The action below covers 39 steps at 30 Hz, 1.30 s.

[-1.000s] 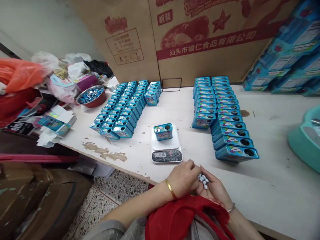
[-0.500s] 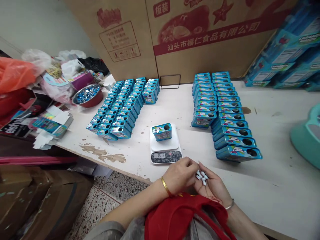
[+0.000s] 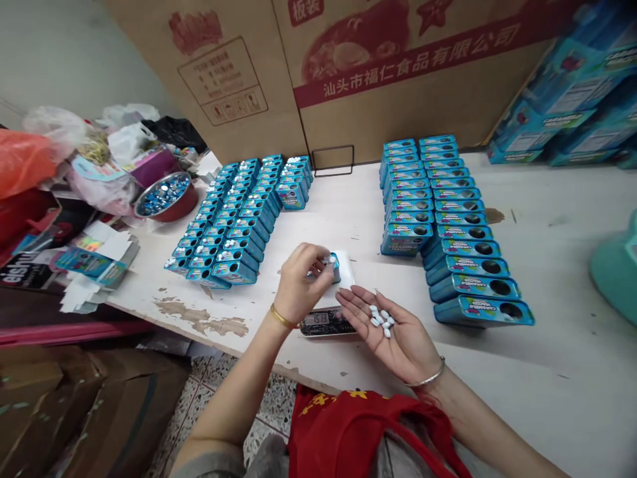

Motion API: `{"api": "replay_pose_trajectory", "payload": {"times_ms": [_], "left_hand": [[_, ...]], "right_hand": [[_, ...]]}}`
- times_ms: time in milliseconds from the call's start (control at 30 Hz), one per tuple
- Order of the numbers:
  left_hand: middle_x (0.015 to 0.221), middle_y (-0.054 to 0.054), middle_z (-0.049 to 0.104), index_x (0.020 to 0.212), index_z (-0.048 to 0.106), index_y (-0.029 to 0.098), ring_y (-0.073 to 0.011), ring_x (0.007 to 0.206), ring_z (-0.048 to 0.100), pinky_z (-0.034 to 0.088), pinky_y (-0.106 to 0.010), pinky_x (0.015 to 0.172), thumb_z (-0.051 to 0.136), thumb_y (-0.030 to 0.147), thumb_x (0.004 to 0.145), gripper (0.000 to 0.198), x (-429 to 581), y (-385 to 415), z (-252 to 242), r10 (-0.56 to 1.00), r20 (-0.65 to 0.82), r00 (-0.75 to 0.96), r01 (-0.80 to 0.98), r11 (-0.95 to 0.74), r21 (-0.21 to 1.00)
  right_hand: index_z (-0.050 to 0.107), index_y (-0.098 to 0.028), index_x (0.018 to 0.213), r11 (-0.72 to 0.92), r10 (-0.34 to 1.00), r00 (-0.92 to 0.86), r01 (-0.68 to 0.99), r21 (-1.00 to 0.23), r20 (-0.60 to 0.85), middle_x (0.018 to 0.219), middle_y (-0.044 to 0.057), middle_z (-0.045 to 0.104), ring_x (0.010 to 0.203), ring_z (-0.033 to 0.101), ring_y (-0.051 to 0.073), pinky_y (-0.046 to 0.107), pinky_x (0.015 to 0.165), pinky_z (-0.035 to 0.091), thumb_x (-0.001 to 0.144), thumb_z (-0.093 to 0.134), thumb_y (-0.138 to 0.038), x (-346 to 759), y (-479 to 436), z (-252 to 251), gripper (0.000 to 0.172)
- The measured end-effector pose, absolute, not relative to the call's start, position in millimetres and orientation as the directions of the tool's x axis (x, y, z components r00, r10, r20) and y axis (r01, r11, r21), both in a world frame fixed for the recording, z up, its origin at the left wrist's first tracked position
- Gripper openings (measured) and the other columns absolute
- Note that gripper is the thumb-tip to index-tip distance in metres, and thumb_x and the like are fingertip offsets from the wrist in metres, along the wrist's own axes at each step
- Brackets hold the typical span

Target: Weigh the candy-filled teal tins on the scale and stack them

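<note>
Rows of blue tins (image 3: 233,255) line the worktop (image 3: 557,345), with a kitchen scale (image 3: 326,323) between them. On it sits a tin (image 3: 332,269), under the closed left hand (image 3: 301,282). The open right hand (image 3: 388,332) lies palm up, cradling white mints (image 3: 381,320).

1 left hand (image 3: 301,282), 1 right hand (image 3: 385,332), 1 digital scale (image 3: 326,322), 1 blue tin (image 3: 336,269) under the fingers, 1 steel bowl (image 3: 164,198).

The tin (image 3: 335,269) is bright blue under a multicoloured label, and the sweets (image 3: 381,320) are white, perhaps faintly flecked with blue. The worktop (image 3: 547,345) is off-white with brown peeling patches; the red cloth (image 3: 348,431) bears yellow stars.
</note>
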<state>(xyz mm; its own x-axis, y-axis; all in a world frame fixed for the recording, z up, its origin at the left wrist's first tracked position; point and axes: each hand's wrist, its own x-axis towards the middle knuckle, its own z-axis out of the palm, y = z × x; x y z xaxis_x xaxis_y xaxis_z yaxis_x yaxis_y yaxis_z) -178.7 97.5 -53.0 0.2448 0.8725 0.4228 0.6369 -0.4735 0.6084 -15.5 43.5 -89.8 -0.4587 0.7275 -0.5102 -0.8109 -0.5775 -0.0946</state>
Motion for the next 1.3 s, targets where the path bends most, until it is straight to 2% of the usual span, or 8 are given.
{"api": "replay_pose_trajectory", "payload": {"times_ms": [333,600,800,967,1033,1100,1200,1300], "left_hand": [[0.074,0.002,0.054,0.078,0.052,0.018,-0.0094,0.064,0.047,0.039,-0.023,0.060,0.055,0.019,0.080,0.004,-189.2,116.0,-55.7,0.883,0.336,0.328,0.793,-0.451,0.411],[0.069,0.002,0.054,0.078,0.055,0.017,-0.0067,0.058,0.046,0.038,-0.019,0.054,0.057,0.021,0.082,0.007,-206.2,99.0,-38.6,0.907,0.388,0.163,0.644,-0.396,0.655],[0.072,-0.001,0.056,0.080,0.054,0.016,-0.0097,0.068,0.050,0.043,-0.022,0.063,0.052,0.019,0.085,0.006,-169.9,56.9,-61.0,0.872,0.370,0.320,0.600,-0.489,0.634],[0.083,-0.005,0.061,0.082,0.058,0.016,-0.0141,0.074,0.054,0.045,-0.028,0.068,0.045,0.021,0.088,0.015,-135.6,23.7,-102.3,0.752,0.245,0.612,0.636,-0.653,0.411],[0.089,-0.006,0.062,0.088,0.059,0.016,-0.0144,0.078,0.056,0.046,-0.028,0.071,0.046,0.024,0.089,0.015,-136.7,19.4,-107.1,0.724,0.273,0.634,0.607,-0.684,0.405],[0.093,-0.007,0.062,0.098,0.058,0.016,-0.0142,0.083,0.057,0.047,-0.027,0.072,0.050,0.026,0.088,0.016,-150.2,24.0,-102.5,0.745,0.378,0.550,0.580,-0.666,0.468],[0.092,-0.006,0.061,0.105,0.055,0.017,-0.0118,0.079,0.056,0.047,-0.024,0.068,0.051,0.022,0.088,0.018,-189.6,50.0,-91.0,0.827,0.521,0.209,0.655,-0.515,0.553],[0.091,-0.005,0.059,0.107,0.054,0.017,-0.0106,0.076,0.055,0.046,-0.022,0.067,0.047,0.023,0.090,0.019,-236.5,93.7,-94.4,0.856,0.511,-0.076,0.763,-0.280,0.583]], "right_hand": [[0.063,-0.007,0.101,-0.576,0.700,-0.439,-0.814,-0.081,-0.563,0.110,0.015,0.068,0.117,0.054,0.023,0.034,0.099,0.046,0.092,0.035,-0.018,-8.6,40.0,-103.9,0.032],[0.063,-0.008,0.103,-0.552,0.726,-0.410,-0.826,-0.112,-0.552,0.113,0.017,0.066,0.117,0.054,0.022,0.035,0.098,0.047,0.089,0.041,-0.016,3.5,32.5,-116.2,0.027],[0.064,-0.007,0.100,-0.615,0.683,-0.465,-0.782,-0.099,-0.563,0.102,0.016,0.070,0.102,0.064,0.022,0.034,0.092,0.051,0.088,0.043,-0.016,-1.5,26.2,-117.4,0.026],[0.066,-0.009,0.086,-0.632,0.633,-0.465,-0.773,-0.065,-0.619,0.082,0.008,0.073,0.076,0.070,0.014,0.027,0.080,0.057,0.086,0.048,-0.011,-0.1,13.7,-131.3,0.018],[0.066,-0.010,0.086,-0.648,0.600,-0.451,-0.758,-0.071,-0.660,0.081,0.007,0.073,0.075,0.070,0.015,0.026,0.076,0.058,0.085,0.050,-0.010,5.2,8.9,-136.8,0.016],[0.066,-0.009,0.091,-0.661,0.591,-0.429,-0.743,-0.105,-0.683,0.086,0.011,0.073,0.082,0.070,0.019,0.029,0.076,0.058,0.083,0.052,-0.009,12.8,5.7,-139.7,0.016],[0.064,-0.005,0.099,-0.642,0.613,-0.339,-0.740,-0.199,-0.714,0.103,0.020,0.069,0.101,0.065,0.026,0.032,0.083,0.056,0.079,0.054,-0.005,25.5,4.2,-140.8,0.023],[0.063,-0.005,0.102,-0.634,0.620,-0.262,-0.723,-0.276,-0.739,0.103,0.021,0.068,0.096,0.067,0.023,0.025,0.077,0.058,0.075,0.057,-0.001,34.0,4.6,-145.1,0.029]]}}
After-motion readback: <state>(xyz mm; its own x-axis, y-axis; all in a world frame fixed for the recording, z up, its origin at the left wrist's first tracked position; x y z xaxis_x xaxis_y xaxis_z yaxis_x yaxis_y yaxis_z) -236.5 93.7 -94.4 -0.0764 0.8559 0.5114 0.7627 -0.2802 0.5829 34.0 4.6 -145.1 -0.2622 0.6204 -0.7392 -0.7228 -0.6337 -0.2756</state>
